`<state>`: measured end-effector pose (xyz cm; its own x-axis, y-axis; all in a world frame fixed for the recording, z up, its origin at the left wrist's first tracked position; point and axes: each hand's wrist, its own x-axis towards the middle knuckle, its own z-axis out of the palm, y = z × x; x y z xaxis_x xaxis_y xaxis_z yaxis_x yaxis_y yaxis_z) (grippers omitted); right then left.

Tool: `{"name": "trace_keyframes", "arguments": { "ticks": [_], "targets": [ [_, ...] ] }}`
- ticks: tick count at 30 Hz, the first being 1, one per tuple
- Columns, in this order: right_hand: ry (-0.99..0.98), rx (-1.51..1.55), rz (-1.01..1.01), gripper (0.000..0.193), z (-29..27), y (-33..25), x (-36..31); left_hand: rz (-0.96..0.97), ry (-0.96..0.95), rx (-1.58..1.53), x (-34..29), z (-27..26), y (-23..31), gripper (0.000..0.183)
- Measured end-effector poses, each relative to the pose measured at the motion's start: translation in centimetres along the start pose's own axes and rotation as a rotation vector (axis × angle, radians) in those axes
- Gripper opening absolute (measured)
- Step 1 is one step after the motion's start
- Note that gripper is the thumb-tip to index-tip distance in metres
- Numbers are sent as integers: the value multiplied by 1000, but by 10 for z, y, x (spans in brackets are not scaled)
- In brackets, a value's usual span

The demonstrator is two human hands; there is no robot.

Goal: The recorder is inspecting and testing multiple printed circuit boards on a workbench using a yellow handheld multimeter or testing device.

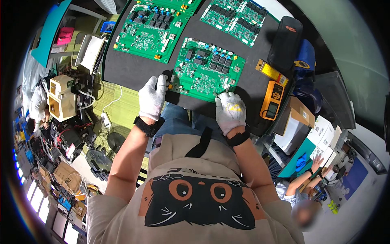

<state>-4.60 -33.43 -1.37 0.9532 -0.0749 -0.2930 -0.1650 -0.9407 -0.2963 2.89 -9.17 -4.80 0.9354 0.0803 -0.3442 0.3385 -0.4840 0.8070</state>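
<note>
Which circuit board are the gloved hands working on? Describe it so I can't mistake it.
On the dark work mat lie several green circuit boards. The one you want is the board nearest the person, at the mat's front edge, with the left hand and right hand at its lower corners. The others lie farther back, untouched.

I see my left hand [152,99] and right hand [230,112] in white knitted cloth gloves, matt and slightly nubbly. The green circuit board [207,69] they touch looks glossy, studded with shiny metal and plastic parts. The mat [134,71] beneath is dark, matt, smooth.
</note>
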Motion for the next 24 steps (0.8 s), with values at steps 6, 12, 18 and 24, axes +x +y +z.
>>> {"name": "trace_keyframes", "arguments": {
  "ticks": [6,12,18,24],
  "targets": [
    [-22,-90,-101,16,-6,7,6,-69,-12,-193,5,-4,2,27],
    [-10,-161,-243,14,-8,14,16,-86,-109,-384,12,-14,-8,30],
    [-14,-162,-350,12,-7,24,22,-59,-138,-394,13,-16,-15,30],
    [-48,-163,-344,14,-6,21,23,-80,-159,-376,16,-17,-13,30]
  ]
}}
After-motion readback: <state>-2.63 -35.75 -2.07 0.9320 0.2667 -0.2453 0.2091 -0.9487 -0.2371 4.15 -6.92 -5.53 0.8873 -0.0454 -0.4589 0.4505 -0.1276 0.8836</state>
